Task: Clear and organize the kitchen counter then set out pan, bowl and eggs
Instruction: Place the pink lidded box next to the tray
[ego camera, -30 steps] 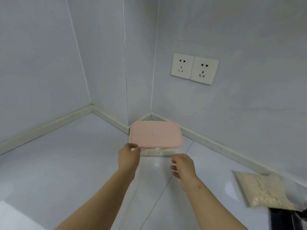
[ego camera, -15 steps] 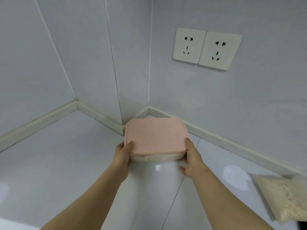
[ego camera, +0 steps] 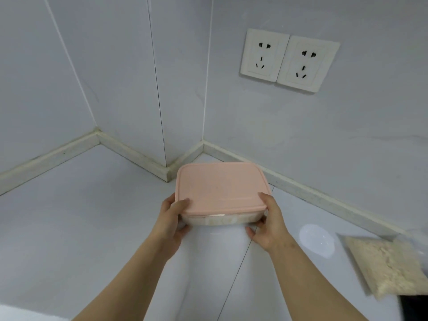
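Both hands clasp the pink-lidded container [ego camera: 220,193] near the desk's [ego camera: 81,228] far corner — left hand [ego camera: 172,220] and right hand [ego camera: 268,224] at opposite ends, thumbs on the lid, likely steadying it level.

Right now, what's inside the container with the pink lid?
Through the clear wall of the container something pale shows; what it is cannot be told. The pink lid covers the rest.

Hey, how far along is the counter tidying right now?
Nothing looks finished yet. In hand: left hand and right hand grip the pink-lidded container near the corner. Remaining: the bag of grains on the counter; no pan, bowl or eggs visible.
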`<state>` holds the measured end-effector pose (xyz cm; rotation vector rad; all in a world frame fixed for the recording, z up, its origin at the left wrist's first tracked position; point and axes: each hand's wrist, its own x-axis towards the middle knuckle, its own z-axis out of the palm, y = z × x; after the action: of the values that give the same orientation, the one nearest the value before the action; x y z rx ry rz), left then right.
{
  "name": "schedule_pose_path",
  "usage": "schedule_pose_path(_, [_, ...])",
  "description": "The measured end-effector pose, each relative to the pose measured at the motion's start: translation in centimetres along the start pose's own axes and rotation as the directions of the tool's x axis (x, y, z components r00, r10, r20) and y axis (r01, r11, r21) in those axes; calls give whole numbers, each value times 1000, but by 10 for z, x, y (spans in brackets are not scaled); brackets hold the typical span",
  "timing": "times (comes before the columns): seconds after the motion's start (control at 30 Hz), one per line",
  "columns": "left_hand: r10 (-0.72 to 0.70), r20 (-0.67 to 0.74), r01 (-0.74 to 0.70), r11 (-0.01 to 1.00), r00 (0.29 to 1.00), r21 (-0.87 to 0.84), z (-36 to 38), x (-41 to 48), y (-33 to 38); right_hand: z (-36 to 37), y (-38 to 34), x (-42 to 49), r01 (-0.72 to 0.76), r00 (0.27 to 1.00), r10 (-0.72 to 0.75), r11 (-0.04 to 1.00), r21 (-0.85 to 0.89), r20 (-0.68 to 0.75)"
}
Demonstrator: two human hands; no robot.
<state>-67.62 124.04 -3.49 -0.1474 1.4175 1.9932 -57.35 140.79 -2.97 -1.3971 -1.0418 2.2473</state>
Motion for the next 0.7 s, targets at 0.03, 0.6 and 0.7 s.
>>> schedule_pose_path(0.03, [1, 22, -1, 1000, 1000, -6, 2, -4, 0, -1, 2, -2, 5, 1000, -5, 1000, 12, 10])
schedule_pose_path(0.6, [19, 2, -19, 997, 1000, 77, -11, -78, -33, -55, 70, -68, 216, 972, -211, 975, 51, -100])
schedule_pose_path(0.7, [20, -5, -19, 996, 1000, 90, -18, -92, -40, -64, 80, -84, 218, 973, -213, 975, 47, -94])
